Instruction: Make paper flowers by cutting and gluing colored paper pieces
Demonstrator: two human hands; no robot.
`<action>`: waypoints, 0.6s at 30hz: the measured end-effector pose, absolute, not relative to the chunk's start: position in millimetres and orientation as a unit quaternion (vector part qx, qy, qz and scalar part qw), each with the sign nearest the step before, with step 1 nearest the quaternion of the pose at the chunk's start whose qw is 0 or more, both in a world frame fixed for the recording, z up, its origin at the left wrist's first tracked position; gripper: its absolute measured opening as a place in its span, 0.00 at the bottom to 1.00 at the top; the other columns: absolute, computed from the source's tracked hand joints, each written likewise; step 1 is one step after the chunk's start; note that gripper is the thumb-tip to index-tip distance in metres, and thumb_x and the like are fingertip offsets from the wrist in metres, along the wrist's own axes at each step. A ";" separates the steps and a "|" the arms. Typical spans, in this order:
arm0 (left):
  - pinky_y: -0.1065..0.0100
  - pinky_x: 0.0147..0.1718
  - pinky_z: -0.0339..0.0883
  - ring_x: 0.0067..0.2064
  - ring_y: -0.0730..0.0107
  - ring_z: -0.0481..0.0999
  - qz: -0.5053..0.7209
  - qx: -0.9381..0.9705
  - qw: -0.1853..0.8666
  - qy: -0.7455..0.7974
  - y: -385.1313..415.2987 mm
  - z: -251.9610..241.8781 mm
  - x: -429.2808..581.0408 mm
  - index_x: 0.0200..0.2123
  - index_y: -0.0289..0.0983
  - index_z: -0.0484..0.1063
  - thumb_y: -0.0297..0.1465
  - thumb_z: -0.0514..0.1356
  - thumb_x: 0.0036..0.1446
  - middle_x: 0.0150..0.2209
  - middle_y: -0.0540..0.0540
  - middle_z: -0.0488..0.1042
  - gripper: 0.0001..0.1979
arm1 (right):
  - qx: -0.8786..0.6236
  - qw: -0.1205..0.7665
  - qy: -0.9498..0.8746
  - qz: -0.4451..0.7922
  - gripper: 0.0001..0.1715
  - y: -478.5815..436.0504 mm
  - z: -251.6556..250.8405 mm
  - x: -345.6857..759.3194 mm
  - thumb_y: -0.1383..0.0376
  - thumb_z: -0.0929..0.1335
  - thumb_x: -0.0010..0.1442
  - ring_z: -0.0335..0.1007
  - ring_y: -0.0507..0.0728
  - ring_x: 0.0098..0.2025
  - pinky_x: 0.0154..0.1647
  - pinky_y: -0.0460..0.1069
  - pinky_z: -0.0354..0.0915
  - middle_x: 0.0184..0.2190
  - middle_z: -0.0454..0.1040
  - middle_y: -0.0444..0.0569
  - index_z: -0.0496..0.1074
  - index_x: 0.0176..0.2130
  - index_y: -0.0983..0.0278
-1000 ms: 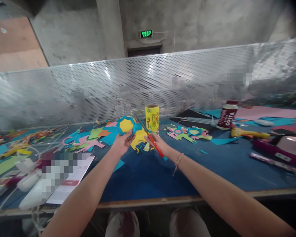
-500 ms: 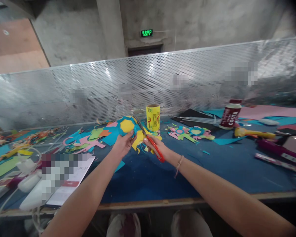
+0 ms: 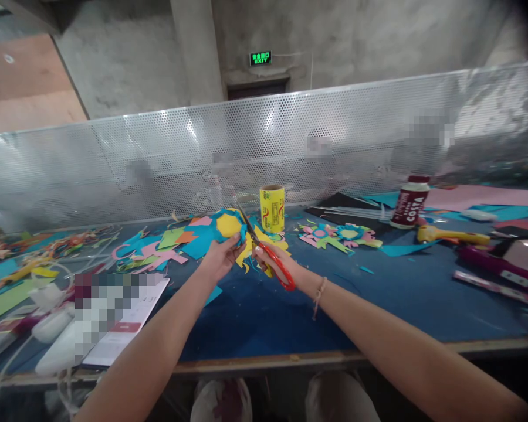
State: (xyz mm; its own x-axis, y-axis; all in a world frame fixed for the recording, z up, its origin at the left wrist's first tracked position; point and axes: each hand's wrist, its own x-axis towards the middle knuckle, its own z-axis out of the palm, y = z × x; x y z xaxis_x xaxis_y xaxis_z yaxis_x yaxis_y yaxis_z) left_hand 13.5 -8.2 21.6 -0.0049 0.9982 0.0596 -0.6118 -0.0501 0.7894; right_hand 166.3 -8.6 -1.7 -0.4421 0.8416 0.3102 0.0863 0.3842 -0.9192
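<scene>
Between the fingers and thumb of my left hand (image 3: 222,256) is a paper flower (image 3: 229,225), blue around a yellow centre, held up above the table. My right hand (image 3: 281,264) grips red-handled scissors (image 3: 281,272), whose blades point up and away along the flower's right edge. Whether the blades touch the paper, I cannot tell. Yellow paper scraps (image 3: 268,234) lie just behind my hands. A yellow printed roll (image 3: 272,209) stands upright a little farther back. Finished-looking paper flowers (image 3: 349,235) lie flat to the right.
Coloured paper offcuts (image 3: 167,252) spread over the left of the blue table (image 3: 255,328). A brown bottle (image 3: 410,202), a yellow-handled tool (image 3: 453,237) and a purple case (image 3: 501,266) are on the right. A perforated metal screen (image 3: 158,158) runs along the back.
The scissors blades have shifted slightly relative to the flower, and the flower has turned or moved a little right. Both hands keep their grips.
</scene>
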 end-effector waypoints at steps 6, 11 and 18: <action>0.71 0.37 0.69 0.31 0.75 0.73 0.649 0.338 0.620 0.284 -6.6 19.4 13.7 0.26 0.32 0.72 0.22 0.65 0.40 0.28 0.49 0.75 0.06 | -0.313 0.419 -0.712 0.468 0.27 -11.9 -1.8 164.9 0.42 0.60 0.50 0.55 0.48 0.20 0.20 0.45 0.54 0.18 0.57 0.41 0.60 0.26 0.63; 0.71 0.36 0.69 0.30 0.75 0.74 0.649 0.342 0.616 0.289 -7.3 20.3 13.0 0.27 0.32 0.72 0.23 0.65 0.40 0.28 0.48 0.75 0.07 | -0.322 0.425 -0.709 0.462 0.26 -13.6 0.5 165.1 0.43 0.61 0.50 0.52 0.46 0.17 0.17 0.43 0.52 0.15 0.55 0.39 0.60 0.25 0.64; 0.72 0.33 0.69 0.31 0.74 0.74 0.647 0.364 0.615 0.265 -7.3 21.8 11.2 0.29 0.34 0.73 0.23 0.66 0.38 0.29 0.50 0.75 0.11 | -0.349 0.431 -0.705 0.441 0.25 -11.3 3.5 166.2 0.45 0.61 0.52 0.50 0.45 0.13 0.14 0.43 0.51 0.12 0.54 0.38 0.58 0.22 0.64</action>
